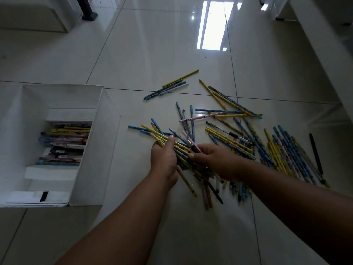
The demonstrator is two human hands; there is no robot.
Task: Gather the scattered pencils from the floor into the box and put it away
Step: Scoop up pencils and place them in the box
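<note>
Yellow, blue and pink pencils lie scattered on the pale tiled floor, most in a heap at the right (277, 150) and a small group further off (168, 88). Between both hands is a bundle of pencils (179, 148), its ends fanning out up-left and down-right. My left hand (162, 159) grips the bundle from the left with the thumb over it. My right hand (212, 159) holds the same bundle from the right, fingers curled round it. An open white cardboard box (95, 150) stands on the floor at the left with several pencils and pens lying inside.
A black furniture leg (88, 15) stands at the far left with a pale block beside it. White furniture (324, 44) runs along the right side. A lone black pen (316, 153) lies at the far right of the heap.
</note>
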